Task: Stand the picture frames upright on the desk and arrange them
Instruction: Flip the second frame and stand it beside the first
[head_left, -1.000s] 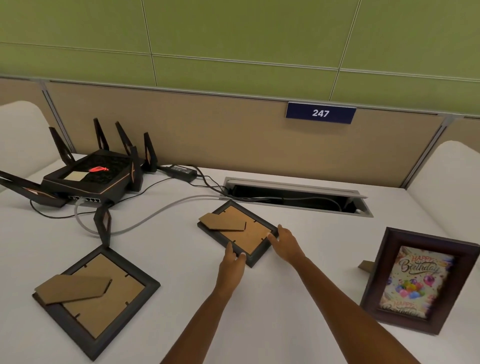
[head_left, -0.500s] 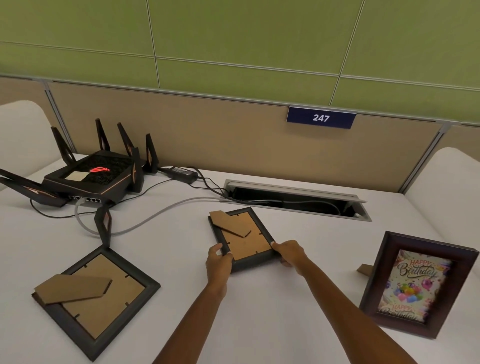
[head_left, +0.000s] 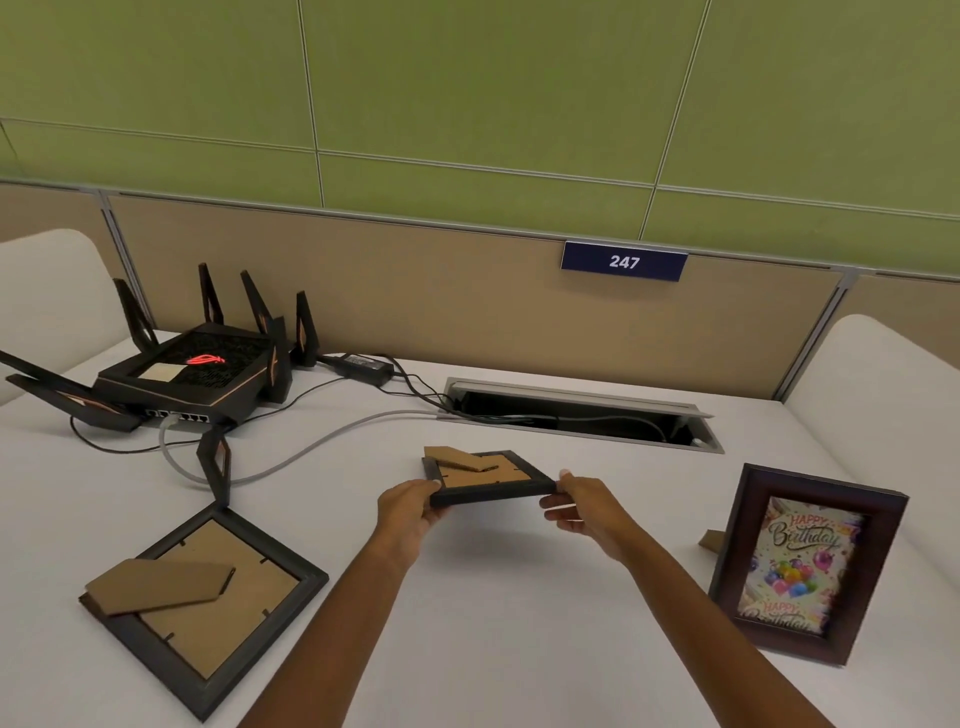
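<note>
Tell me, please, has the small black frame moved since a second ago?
Yes. The small black frame, held by the left hand and right hand, has come toward the person, away from the cable slot, and its near edge is lifted.

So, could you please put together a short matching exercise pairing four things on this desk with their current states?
Things:
1. small black frame
2. large black frame
3. brown birthday frame
4. router

States:
A. standing upright, picture facing the camera
B. lying face down on the desk, stand folded flat
C. plugged in with cables, red logo glowing
D. held by both the left hand and right hand, back side up

Pairs: 1-D, 2-B, 3-A, 4-C
</note>
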